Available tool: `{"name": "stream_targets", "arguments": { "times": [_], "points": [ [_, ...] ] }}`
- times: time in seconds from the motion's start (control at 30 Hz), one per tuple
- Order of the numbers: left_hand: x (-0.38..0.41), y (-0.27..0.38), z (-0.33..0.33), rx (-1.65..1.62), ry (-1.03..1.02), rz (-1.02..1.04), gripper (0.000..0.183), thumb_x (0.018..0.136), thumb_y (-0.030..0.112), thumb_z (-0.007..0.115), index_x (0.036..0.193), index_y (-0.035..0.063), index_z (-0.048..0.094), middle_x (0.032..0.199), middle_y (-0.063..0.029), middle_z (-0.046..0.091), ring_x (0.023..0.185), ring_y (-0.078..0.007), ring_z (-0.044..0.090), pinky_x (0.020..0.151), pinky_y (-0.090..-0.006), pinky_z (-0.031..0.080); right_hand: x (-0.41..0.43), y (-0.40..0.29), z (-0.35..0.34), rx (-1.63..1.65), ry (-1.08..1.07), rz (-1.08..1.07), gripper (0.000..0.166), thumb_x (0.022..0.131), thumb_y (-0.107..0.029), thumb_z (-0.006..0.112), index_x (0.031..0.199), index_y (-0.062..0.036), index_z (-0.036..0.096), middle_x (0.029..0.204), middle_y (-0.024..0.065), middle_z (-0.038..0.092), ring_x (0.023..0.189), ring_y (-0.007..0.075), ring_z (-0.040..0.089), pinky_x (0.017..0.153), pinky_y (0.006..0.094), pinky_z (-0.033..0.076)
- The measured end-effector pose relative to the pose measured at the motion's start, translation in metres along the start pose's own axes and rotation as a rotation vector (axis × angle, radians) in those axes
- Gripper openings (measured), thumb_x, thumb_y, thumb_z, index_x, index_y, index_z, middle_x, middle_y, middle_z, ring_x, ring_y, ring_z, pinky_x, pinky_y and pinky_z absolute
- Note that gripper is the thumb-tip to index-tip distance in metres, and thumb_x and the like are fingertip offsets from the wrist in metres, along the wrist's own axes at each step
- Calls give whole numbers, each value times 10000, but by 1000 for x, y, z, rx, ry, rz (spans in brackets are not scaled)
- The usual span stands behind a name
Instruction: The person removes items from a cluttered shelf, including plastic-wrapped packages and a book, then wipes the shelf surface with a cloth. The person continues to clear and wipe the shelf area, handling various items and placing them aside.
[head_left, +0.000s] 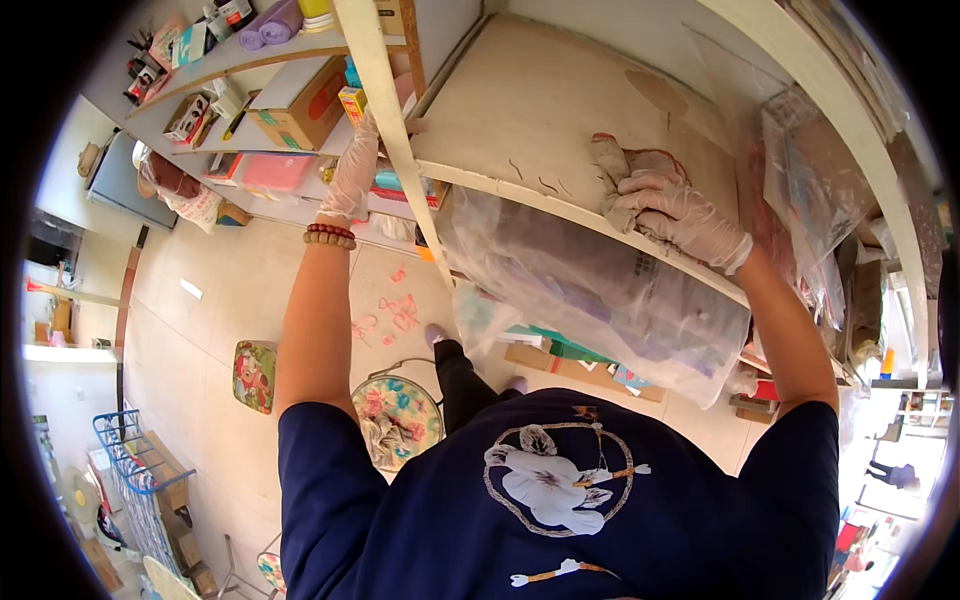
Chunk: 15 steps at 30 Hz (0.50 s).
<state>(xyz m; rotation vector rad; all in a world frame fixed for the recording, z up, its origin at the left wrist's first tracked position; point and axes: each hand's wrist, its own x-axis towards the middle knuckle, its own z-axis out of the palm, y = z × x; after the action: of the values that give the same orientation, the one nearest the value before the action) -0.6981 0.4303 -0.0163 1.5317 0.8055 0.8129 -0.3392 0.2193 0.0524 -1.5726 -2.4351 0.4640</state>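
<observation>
My left hand (358, 169), in a thin clear plastic glove, is at a cream upright post (394, 112) of the shelving. Its fingers pass behind the post and are partly hidden. Under my right hand (671, 214), gloved the same way, a dirty grey cloth with red edging (622, 165) is bunched at the front edge of a cream shelf board (525, 97). The cloth looks like a knitted work glove. Dark marks and a brown stain show on the board's surface. Below the board hangs a large clear plastic bag (585, 270) with purple things inside.
Side shelves at the left hold a cardboard box (300, 101) and purple rolls (271, 26). Plastic-wrapped goods (810, 187) crowd the right. A floral round stool (401, 409) with a cloth on it, a small printed stool (253, 375) and pink scraps (401, 311) are on the floor.
</observation>
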Motion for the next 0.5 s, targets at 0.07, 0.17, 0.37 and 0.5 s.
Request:
{"name": "stream_targets", "arguments": {
  "times": [0.07, 0.17, 0.37, 0.5],
  "points": [
    [1, -2, -2, 85, -34, 3, 709, 904, 616, 255, 1053, 30, 624, 991, -78, 653, 847, -139, 600, 743, -280, 501, 1, -1, -4, 74, -50, 85, 238, 841, -133, 553, 1068, -102, 621, 1213, 41, 516, 1163, 231, 440, 994, 327, 338],
    [-4, 4, 4, 102, 4, -11, 643, 921, 555, 280, 984, 36, 654, 923, -79, 672, 791, -146, 616, 724, -274, 500, 7, 0, -2, 194, -90, 146, 243, 812, -92, 576, 1046, -106, 638, 1210, 37, 517, 1183, 215, 421, 1021, 325, 311],
    [-5, 14, 9, 147, 43, 10, 554, 929, 449, 308, 909, 32, 671, 867, -80, 678, 745, -148, 621, 694, -270, 498, 30, 0, 7, 144, -12, 28, 231, 772, -69, 601, 998, -93, 646, 1163, 37, 539, 1185, 234, 399, 1011, 340, 306],
    [-3, 8, 6, 145, 55, 57, 584, 949, 455, 260, 924, 36, 665, 841, -79, 673, 743, -145, 618, 708, -274, 490, 71, -5, 17, 24, 15, -98, 204, 772, -110, 606, 971, -88, 648, 1157, 49, 541, 1149, 271, 412, 992, 364, 310]
  ]
}}
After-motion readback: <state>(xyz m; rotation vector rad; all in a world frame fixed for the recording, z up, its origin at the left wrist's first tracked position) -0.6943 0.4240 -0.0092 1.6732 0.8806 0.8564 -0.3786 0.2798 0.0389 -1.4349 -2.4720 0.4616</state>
